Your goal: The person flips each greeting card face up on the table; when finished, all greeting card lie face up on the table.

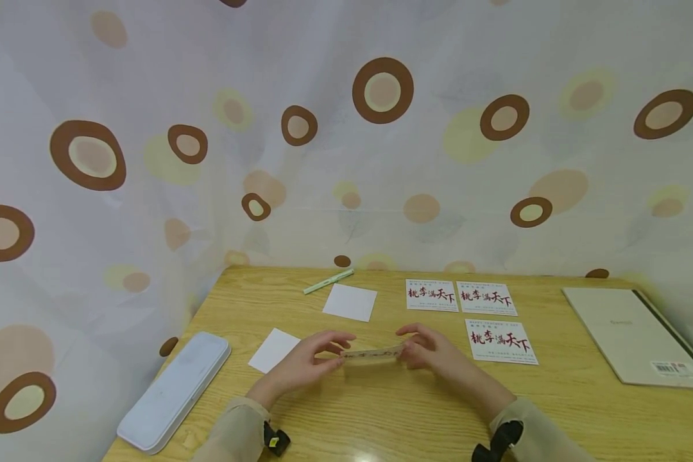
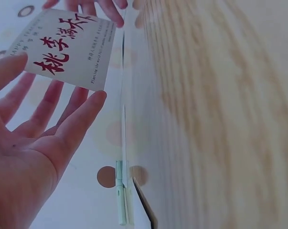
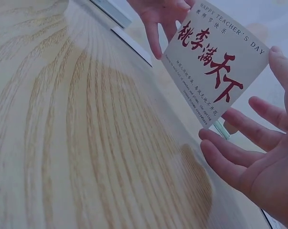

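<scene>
Card point(image 3: 215, 64) pinched by left hand point(image 1: 312, 358) and right hand point(image 1: 433, 350), printed face toward the person point(image 1: 233, 431), text rows running crosswise between them.

Left side, a long white rounded case point(image 1: 173, 393) lies on the yellowish wooden table point(image 1: 439, 420)! Slim pale-green pen point(image 1: 328, 282) at the back, dark-edged cream notebook point(image 1: 629, 333) far right!

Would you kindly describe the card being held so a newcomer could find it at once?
Look above the wooden table, between the person's left hand and right hand. There is a white card with large red characters. Unlike the three similar cards lying flat, it is held up.
</scene>
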The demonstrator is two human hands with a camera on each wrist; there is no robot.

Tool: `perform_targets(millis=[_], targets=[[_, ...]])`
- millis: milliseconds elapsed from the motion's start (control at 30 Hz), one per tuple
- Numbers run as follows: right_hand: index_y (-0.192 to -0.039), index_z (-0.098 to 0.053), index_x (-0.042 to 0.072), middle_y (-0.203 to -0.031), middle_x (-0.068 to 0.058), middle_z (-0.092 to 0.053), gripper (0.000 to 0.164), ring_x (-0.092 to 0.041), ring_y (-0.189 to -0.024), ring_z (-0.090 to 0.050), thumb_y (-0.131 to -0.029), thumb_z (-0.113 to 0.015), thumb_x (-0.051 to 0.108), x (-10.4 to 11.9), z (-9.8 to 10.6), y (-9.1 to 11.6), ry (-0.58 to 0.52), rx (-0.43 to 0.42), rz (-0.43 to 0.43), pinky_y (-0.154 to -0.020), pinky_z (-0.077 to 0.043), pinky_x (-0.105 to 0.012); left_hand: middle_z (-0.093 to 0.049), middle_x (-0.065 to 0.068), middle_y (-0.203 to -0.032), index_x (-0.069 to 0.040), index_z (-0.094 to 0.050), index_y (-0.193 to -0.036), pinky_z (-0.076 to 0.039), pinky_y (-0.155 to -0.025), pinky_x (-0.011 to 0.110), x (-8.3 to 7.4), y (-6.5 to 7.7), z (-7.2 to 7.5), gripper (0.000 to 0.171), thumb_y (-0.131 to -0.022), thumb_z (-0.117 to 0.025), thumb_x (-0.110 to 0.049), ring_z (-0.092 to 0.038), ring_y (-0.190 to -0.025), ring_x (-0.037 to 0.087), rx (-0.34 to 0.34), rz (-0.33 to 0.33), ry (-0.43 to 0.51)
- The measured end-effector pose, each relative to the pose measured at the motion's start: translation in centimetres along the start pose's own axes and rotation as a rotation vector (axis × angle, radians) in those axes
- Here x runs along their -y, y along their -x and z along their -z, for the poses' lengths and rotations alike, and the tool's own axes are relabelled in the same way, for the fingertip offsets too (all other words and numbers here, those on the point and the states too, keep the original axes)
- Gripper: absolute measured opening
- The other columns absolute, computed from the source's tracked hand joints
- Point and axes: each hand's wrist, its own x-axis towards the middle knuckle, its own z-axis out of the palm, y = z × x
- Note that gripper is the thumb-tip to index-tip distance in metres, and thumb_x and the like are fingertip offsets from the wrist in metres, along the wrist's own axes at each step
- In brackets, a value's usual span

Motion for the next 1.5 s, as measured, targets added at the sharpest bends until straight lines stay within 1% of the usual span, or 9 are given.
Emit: perform_targets(millis=[200,333,467,700,800,933,1033,1333,1500], targets=[[-0.143,-0.035,-0.008,-0.108,-0.022,-0.065,0.051,-0.038,-0.098,-0.069,-0.105,-0.048,0.024,0.1,0.0,0.0,-0.078,0.000,-0.060,-0.080,-0.060,-0.043,-0.056,0.009,-0.130,-0.024,-0.044,-0.149,-0.055,-0.092,0.030,-0.1,0.2,0.0,0.055,-0.098,-0.063,-0.019,-0.061,-0.116,0.026,-0.033,0.021,-0.008],[-0.145,-0.033,-0.007,-0.107,-0.019,-0.062,0.053,-0.038,-0.093,-0.071,-0.106,-0.045,0.027,0.1,0.0,0.1,-0.123,0.003,-0.093,-0.074,-0.061,-0.045,-0.053,0.011,-0.131,-0.026,-0.037,-0.153,-0.056,-0.092,0.032,-0.3,0.2,0.0,0.063,-0.097,-0.065,-0.018,-0.060,-0.117,0.026,-0.037,0.016,0.007],[-0.140,-0.038,-0.007,-0.113,-0.020,-0.064,0.053,-0.037,-0.087,-0.072,-0.106,-0.046,0.033,0.2,-0.1,0.2,-0.125,-0.007,-0.118,-0.067,-0.061,-0.043,-0.053,0.012,-0.131,-0.024,-0.035,-0.154,-0.055,-0.092,0.031,-0.3,0.2,0.0,0.065,-0.097,-0.064,-0.014,-0.059,-0.118,0.028,-0.033,0.008,0.028],[-0.127,-0.045,-0.005,-0.111,-0.017,-0.065,0.049,-0.035,-0.083,-0.073,-0.105,-0.046,0.039,0.1,0.0,0.4,-0.129,-0.029,-0.153,-0.058,-0.058,-0.035,-0.052,0.014,-0.129,-0.031,-0.037,-0.152,-0.055,-0.093,0.031,-0.4,-0.1,-0.2,0.065,-0.096,-0.064,-0.012,-0.058,-0.118,0.031,-0.028,0.010,0.052],[-0.125,-0.046,-0.005,-0.110,-0.015,-0.064,0.048,-0.036,-0.083,-0.073,-0.105,-0.045,0.039,0.1,0.0,0.4,-0.139,-0.035,-0.160,-0.057,-0.058,-0.036,-0.054,0.014,-0.130,-0.029,-0.037,-0.153,-0.055,-0.092,0.031,-0.6,-0.1,-0.3,0.065,-0.096,-0.064,-0.012,-0.059,-0.118,0.031,-0.034,0.011,0.050],[-0.124,-0.046,-0.005,-0.108,-0.015,-0.063,0.049,-0.036,-0.082,-0.073,-0.105,-0.044,0.040,0.0,0.1,0.6,-0.148,-0.047,-0.157,-0.055,-0.058,-0.036,-0.055,0.016,-0.130,-0.021,-0.036,-0.154,-0.056,-0.092,0.032,-0.6,-0.2,-0.5,0.064,-0.097,-0.063,-0.010,-0.060,-0.118,0.032,-0.038,0.005,0.055],[-0.127,-0.044,-0.006,-0.107,-0.014,-0.064,0.051,-0.035,-0.081,-0.074,-0.105,-0.045,0.040,0.0,0.2,0.7,-0.156,-0.065,-0.165,-0.054,-0.058,-0.036,-0.056,0.016,-0.132,-0.018,-0.038,-0.153,-0.056,-0.091,0.031,-0.7,-0.3,-0.6,0.062,-0.097,-0.062,-0.008,-0.061,-0.117,0.033,-0.038,0.002,0.056],[-0.144,-0.035,-0.007,-0.108,-0.015,-0.059,0.069,-0.032,-0.074,-0.074,-0.103,-0.046,0.047,-0.2,0.4,0.9,-0.170,-0.112,-0.192,-0.053,-0.058,-0.037,-0.058,0.016,-0.131,-0.023,-0.039,-0.152,-0.057,-0.087,0.030,-0.4,-0.8,-1.1,0.065,-0.095,-0.063,-0.005,-0.064,-0.112,0.030,-0.076,-0.002,0.035],[-0.142,-0.039,-0.005,-0.107,-0.014,-0.059,0.066,-0.028,-0.070,-0.073,-0.103,-0.046,0.047,-0.1,0.5,1.0,-0.191,-0.129,-0.194,-0.052,-0.058,-0.039,-0.059,0.013,-0.129,-0.028,-0.042,-0.151,-0.058,-0.083,0.026,-0.1,-1.2,-1.6,0.072,-0.090,-0.064,0.003,-0.067,-0.107,0.022,-0.108,0.013,0.024]])
